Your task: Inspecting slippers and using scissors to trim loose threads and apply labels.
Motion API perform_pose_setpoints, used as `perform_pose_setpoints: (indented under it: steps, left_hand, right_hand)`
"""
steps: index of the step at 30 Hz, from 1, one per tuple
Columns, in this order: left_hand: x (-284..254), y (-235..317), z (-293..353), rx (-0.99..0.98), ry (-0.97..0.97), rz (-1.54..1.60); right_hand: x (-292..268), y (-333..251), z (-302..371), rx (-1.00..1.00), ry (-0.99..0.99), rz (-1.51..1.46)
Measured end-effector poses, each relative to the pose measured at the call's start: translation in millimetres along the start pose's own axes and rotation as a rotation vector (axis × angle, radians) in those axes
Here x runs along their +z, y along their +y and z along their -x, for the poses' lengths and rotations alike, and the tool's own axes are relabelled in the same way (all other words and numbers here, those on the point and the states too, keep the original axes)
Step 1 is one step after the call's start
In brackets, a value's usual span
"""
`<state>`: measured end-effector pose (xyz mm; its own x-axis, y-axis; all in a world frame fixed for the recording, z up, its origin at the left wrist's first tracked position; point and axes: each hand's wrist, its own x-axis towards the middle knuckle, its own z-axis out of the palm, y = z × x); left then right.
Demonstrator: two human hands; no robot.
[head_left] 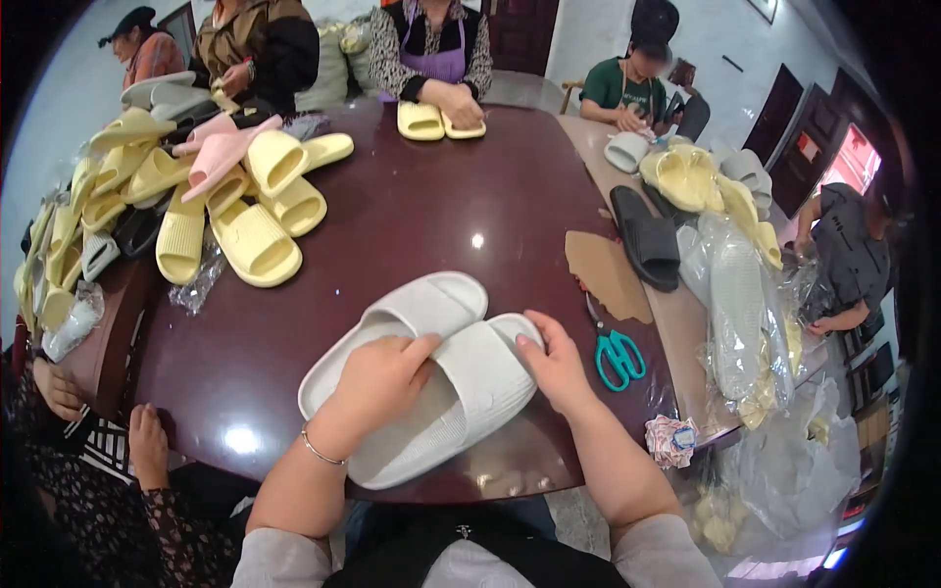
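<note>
Two light grey slippers lie side by side at the table's near edge, toes pointing away to the right. My right hand (559,363) pinches the toe of the nearer grey slipper (485,382), thumb on top. Across its inner side lies my left hand (382,377), fingers curled at the strap where the two slippers meet; a bracelet circles that wrist. The farther grey slipper (431,302) touches the nearer one and is partly covered by my left hand. Right of my right hand lie teal-handled scissors (618,358), blades toward a torn piece of brown cardboard (608,274).
A heap of yellow slippers (257,245), with pink and grey ones, covers the table's left side. Black slippers (647,240) and plastic-bagged slippers (740,304) line the right. A bundle of small tags (671,441) sits at the near right corner. Several people work around the table.
</note>
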<state>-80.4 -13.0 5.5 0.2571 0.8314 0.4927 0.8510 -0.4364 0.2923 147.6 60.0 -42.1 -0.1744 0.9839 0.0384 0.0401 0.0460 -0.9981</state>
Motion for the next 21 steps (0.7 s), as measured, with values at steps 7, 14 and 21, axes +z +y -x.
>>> perform_pose_setpoints:
  steps: [7, 14, 21]
  left_hand:
    - [-4.9, 15.3, 16.5, -0.034, -0.114, 0.06]
    - [-26.1, 28.6, 41.1, -0.053, -0.114, 0.035]
    - [-46.6, 24.2, 87.2, -0.227, -0.001, -0.013]
  right_hand:
    - [-9.5, 1.5, 16.1, -0.241, 0.122, 0.225]
    - [-15.5, 11.1, 29.0, -0.265, 0.146, 0.097]
    - [-13.6, 2.0, 36.7, -0.279, 0.09, 0.092]
